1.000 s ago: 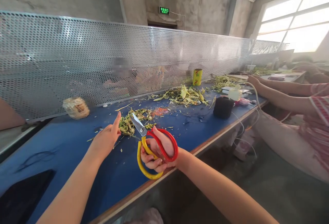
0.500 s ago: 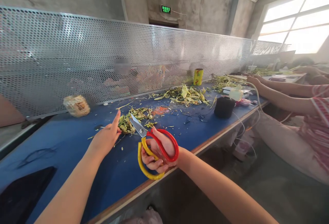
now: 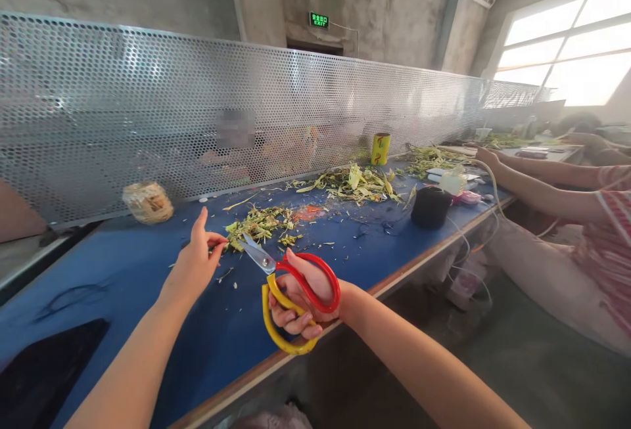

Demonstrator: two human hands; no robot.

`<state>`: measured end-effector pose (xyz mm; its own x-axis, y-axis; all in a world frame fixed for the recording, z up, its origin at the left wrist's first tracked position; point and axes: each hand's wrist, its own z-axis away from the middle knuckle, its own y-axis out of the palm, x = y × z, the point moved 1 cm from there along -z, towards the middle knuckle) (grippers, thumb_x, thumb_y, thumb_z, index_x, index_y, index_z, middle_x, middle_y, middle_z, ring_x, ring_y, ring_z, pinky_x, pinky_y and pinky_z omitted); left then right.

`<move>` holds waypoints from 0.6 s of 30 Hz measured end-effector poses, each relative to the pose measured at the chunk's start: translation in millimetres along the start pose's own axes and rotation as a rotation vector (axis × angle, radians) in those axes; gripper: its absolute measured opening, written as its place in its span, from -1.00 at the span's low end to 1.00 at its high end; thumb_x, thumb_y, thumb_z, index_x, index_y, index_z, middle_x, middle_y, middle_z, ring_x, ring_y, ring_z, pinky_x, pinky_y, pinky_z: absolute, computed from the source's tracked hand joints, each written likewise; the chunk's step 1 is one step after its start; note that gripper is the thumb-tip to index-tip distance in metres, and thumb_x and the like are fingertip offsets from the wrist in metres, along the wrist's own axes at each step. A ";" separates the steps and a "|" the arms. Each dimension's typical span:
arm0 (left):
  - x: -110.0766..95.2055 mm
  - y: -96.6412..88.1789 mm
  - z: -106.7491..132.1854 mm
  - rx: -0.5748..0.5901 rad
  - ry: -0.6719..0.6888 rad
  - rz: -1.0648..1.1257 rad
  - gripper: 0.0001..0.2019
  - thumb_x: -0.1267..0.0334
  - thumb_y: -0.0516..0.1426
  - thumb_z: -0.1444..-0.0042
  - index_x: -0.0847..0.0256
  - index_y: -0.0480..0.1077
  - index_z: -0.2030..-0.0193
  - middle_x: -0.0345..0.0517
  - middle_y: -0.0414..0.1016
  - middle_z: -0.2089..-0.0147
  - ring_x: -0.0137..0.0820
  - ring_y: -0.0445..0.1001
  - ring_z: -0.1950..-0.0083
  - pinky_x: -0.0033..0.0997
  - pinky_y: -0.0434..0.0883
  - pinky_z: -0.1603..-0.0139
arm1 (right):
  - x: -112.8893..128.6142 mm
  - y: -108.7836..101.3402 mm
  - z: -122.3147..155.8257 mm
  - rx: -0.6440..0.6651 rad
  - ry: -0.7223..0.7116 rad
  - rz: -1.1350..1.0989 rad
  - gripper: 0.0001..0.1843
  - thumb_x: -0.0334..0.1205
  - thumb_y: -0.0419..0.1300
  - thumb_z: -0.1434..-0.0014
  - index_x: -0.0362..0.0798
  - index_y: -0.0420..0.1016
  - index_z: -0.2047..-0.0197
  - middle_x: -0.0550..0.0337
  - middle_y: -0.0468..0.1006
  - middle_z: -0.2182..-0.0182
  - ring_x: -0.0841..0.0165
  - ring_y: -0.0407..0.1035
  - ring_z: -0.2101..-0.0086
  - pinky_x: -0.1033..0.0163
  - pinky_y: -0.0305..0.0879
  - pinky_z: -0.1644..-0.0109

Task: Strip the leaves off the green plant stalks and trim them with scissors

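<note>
My right hand [image 3: 303, 301] holds a pair of scissors [image 3: 260, 257] with one red and one yellow handle. The thumb goes through the red loop, and fingers curl round the yellow one. Slightly parted blades point up and left. My left hand [image 3: 192, 255] hovers left of the blade tips, its thumb and a finger pinched together and another finger stretched upward. What sits in that pinch is too small to make out. Just beyond the blades lies a small heap of dried plant trimmings [image 3: 263, 222] on the blue tabletop [image 3: 211, 343].
A bigger pile of pale husks [image 3: 352, 182] lies farther back, near a yellow can [image 3: 380, 149]. A black thread spool [image 3: 430, 206] stands by the front edge. A wrapped bundle [image 3: 148, 203] rests against the perforated metal screen [image 3: 148, 100]. A co-worker's arms [image 3: 547, 182] reach in from the right.
My left hand has moved left, away from the trimmings heap. The scissors have shifted slightly left and down with my right hand, and their blades point more to the left.
</note>
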<state>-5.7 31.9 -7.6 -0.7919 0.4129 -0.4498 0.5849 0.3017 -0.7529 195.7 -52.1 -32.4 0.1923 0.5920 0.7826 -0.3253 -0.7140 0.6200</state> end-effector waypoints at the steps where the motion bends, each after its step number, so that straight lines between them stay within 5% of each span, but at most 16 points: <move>1: -2.4 -0.7 0.6 -0.005 0.006 0.000 -0.29 0.22 -0.03 -0.02 0.24 -0.32 -0.27 -0.10 0.45 0.25 -0.37 0.44 0.40 -0.31 0.39 0.25 | -0.1 -0.3 -0.5 0.004 0.000 0.000 -0.28 0.36 -0.51 0.00 -0.11 0.08 0.34 0.29 0.17 0.63 0.52 0.01 0.73 0.39 0.00 0.73; 18: -14.7 -4.0 6.5 -0.083 0.087 0.033 -0.29 0.21 0.03 -0.02 0.06 -0.26 -0.26 -0.16 0.47 0.21 -0.38 0.47 0.35 -0.35 0.40 0.23 | 0.0 -2.7 -1.9 -0.013 0.014 -0.019 -0.28 0.33 -0.53 -0.02 -0.11 0.10 0.36 0.26 0.18 0.64 0.51 0.01 0.70 0.39 0.01 0.71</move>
<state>2.4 19.0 -1.1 -0.7555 0.4963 -0.4277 0.6261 0.3547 -0.6944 194.8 -49.5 -34.2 0.1854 0.6111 0.7695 -0.3335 -0.6975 0.6343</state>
